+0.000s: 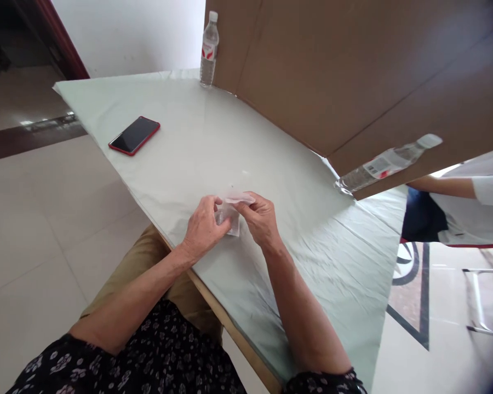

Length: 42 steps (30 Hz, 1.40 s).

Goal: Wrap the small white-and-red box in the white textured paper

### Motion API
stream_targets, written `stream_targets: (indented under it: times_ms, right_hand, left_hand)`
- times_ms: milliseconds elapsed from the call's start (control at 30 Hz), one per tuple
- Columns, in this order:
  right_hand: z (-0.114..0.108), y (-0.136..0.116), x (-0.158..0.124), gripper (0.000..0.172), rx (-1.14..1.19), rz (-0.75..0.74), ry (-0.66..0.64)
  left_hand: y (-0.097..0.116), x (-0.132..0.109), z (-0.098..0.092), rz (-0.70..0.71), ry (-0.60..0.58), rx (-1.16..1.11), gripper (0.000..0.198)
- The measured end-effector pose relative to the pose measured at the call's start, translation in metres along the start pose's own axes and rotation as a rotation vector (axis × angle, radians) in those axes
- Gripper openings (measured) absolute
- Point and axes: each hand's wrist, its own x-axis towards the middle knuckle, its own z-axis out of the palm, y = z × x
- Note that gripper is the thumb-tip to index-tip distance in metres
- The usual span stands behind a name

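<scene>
My right hand pinches a thin, whitish translucent plastic piece between thumb and fingers, just above the table. Close on its left is my left hand, fingers curled, with a gap between thumb and forefinger. A small clear plastic packet shows below and between the hands, partly behind the left thumb. Whether it is joined to the whitish piece, or whether the left thumb touches it, I cannot tell.
A pale green cloth covers the table. A red-edged phone lies at its left edge. Brown cardboard panels stand along the far side, with water bottles against them. A person's arm shows at right.
</scene>
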Motion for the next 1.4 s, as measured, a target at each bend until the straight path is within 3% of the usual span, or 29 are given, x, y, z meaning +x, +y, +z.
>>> stream_targets:
  times_ms: [167, 367, 467, 633, 767, 967, 1033, 1133, 1233, 1333, 1400]
  right_hand:
    - [0.000, 0.003, -0.026, 0.013, -0.150, -0.146, 0.000]
    - [0.002, 0.021, -0.050, 0.032, -0.258, -0.337, -0.012]
    - [0.003, 0.031, -0.058, 0.036, -0.318, -0.423, -0.009]
    - [0.002, 0.042, -0.063, 0.043, -0.431, -0.551, -0.058]
    - [0.002, 0.047, -0.063, 0.046, -0.529, -0.550, -0.071]
    - [-0.004, 0.038, -0.048, 0.041, -0.477, -0.428, -0.053]
    - [-0.010, 0.029, -0.038, 0.032, -0.365, -0.303, -0.072]
    - [-0.016, 0.020, -0.024, 0.023, -0.150, -0.038, -0.138]
    - [-0.016, 0.022, -0.018, 0.038, 0.050, 0.122, -0.147]
    - [-0.010, 0.032, -0.021, 0.064, 0.135, 0.125, -0.105]
    - [-0.005, 0.039, -0.024, 0.070, 0.125, 0.120, -0.059]
  left_hand:
    - [-0.005, 0.001, -0.001, 0.153, 0.039, 0.064, 0.060]
    - [-0.012, 0.006, -0.005, 0.263, -0.067, 0.117, 0.017]
    - [-0.017, 0.008, -0.015, 0.350, -0.157, 0.091, 0.011]
    - [-0.029, 0.006, -0.040, 0.551, -0.344, 0.061, 0.043]
    - [-0.039, 0.003, -0.036, 0.592, -0.329, 0.107, 0.053]
    - [-0.033, 0.014, -0.018, 0.430, -0.266, -0.116, 0.043]
    - [-0.025, 0.021, -0.021, 0.283, -0.305, -0.196, 0.037]
    - [-0.014, 0.031, -0.028, 0.046, -0.473, -0.209, 0.026]
    - [-0.010, 0.037, -0.028, -0.035, -0.461, -0.133, 0.028]
    - [-0.011, 0.037, -0.021, 0.041, -0.321, 0.023, 0.034]
    - [-0.012, 0.034, -0.018, 0.099, -0.264, 0.039, 0.037]
